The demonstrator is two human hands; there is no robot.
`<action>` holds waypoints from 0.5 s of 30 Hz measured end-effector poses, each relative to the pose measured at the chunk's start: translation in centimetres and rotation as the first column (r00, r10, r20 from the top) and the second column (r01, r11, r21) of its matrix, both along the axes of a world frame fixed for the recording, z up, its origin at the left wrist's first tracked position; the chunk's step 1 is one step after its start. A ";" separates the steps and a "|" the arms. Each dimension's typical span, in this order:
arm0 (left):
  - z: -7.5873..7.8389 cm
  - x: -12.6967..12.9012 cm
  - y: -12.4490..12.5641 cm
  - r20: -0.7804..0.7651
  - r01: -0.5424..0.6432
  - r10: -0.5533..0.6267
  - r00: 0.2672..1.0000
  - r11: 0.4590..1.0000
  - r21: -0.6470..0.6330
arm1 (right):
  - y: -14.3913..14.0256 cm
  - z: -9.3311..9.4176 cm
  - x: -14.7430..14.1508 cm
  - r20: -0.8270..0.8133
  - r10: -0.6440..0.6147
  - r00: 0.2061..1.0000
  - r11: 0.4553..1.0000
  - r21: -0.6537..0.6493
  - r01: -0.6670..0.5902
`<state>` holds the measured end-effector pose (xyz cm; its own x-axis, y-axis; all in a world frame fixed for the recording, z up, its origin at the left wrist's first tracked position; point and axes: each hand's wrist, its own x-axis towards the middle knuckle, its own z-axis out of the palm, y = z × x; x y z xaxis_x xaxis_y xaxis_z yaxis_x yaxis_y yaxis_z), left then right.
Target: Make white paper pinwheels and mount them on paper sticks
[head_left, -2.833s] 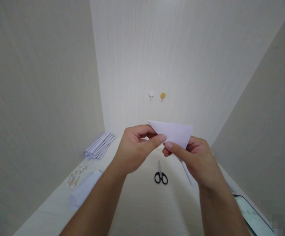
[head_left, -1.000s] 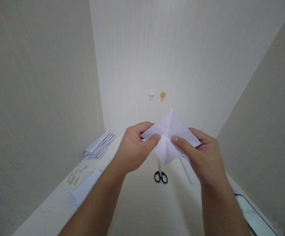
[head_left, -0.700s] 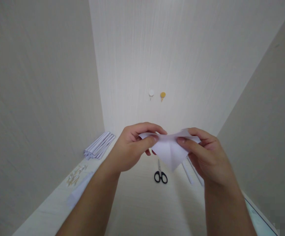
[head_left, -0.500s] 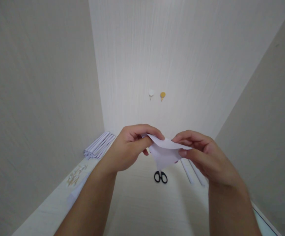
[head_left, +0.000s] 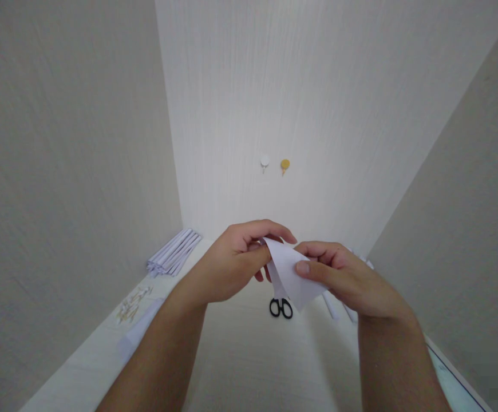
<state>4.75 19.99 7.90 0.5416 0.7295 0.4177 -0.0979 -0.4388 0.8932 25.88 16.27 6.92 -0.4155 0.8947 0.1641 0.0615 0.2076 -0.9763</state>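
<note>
A small sheet of white paper [head_left: 300, 283] is held up between both hands, its near part curled over with a corner pointing down. My left hand [head_left: 242, 260] is closed on the paper's left edge, thumb on the near side and fingers behind. My right hand [head_left: 339, 274] pinches the right part, with the thumb lying flat on the paper's face. Below the paper, scissors [head_left: 280, 308] with black handles lie on the table; the paper hides their blades.
At the left back lies a stack of rolled white paper tubes [head_left: 174, 253]. Nearer are a pile of small white and tan pieces [head_left: 134, 304] and a pale sheet [head_left: 139, 332]. Thin white sticks [head_left: 331, 305] lie beneath my right hand. Two hooks, one white [head_left: 265, 162], one yellow [head_left: 285, 165], are on the back wall.
My right hand has moved a little left, and the paper's far edge has folded over toward me. The paper's lower corner now hangs further down and right. My left hand has barely shifted.
</note>
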 end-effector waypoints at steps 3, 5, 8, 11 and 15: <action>-0.1 0.1 0.1 0.068 0.004 -0.001 0.998 0.999 -0.053 | 0.1 -0.1 0.0 -0.023 -0.052 0.998 0.998 0.017 0.052; -0.2 0.1 0.2 0.111 -0.005 0.014 0.994 0.997 -0.078 | 0.2 -0.3 0.1 -0.065 -0.081 0.995 0.996 0.031 0.084; -0.3 0.2 0.5 0.159 -0.044 0.057 0.986 0.995 -0.085 | 0.4 -0.5 0.1 -0.151 -0.144 0.978 0.986 0.058 0.154; -0.4 0.2 0.5 0.139 -0.082 0.091 0.986 0.994 -0.066 | 0.5 -0.5 -0.2 -0.237 -0.239 0.942 0.963 0.064 0.261; -0.5 0.3 0.0 0.026 -0.047 0.048 0.999 0.999 -0.027 | 0.6 -0.3 -0.8 -0.332 -0.293 0.897 0.940 0.074 0.334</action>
